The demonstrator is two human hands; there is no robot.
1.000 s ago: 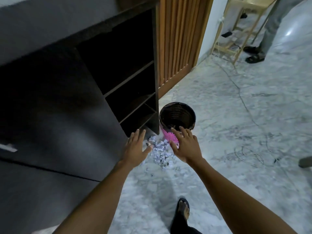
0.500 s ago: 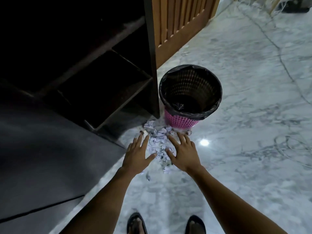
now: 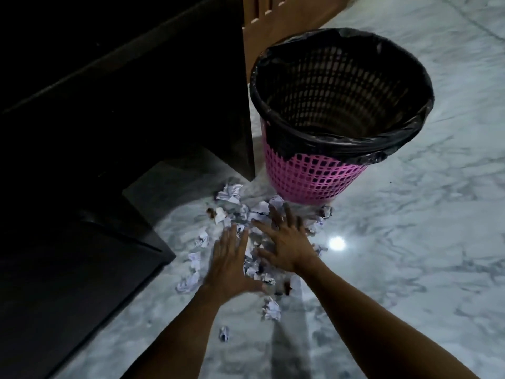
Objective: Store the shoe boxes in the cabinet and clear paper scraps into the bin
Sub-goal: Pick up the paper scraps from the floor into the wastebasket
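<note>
A heap of crumpled white paper scraps (image 3: 232,209) lies on the marble floor just in front of a pink mesh bin (image 3: 314,173) lined with a black bag. My left hand (image 3: 231,265) and my right hand (image 3: 282,242) hover palms down over the heap, fingers spread, side by side and almost touching. Neither holds anything. Stray scraps (image 3: 270,309) lie nearer to me. The dark cabinet (image 3: 123,105) stands at the left, its inside too dark to read. No shoe boxes are in view.
A slatted wooden panel (image 3: 287,20) rises behind the bin. The cabinet's side panel (image 3: 247,105) stands right next to the bin. A lower dark cabinet block (image 3: 68,283) juts out at the left. Marble floor spreads to the right.
The view has dropped much closer to the floor and bin. Both hands have come down onto the scrap heap and drawn closer together.
</note>
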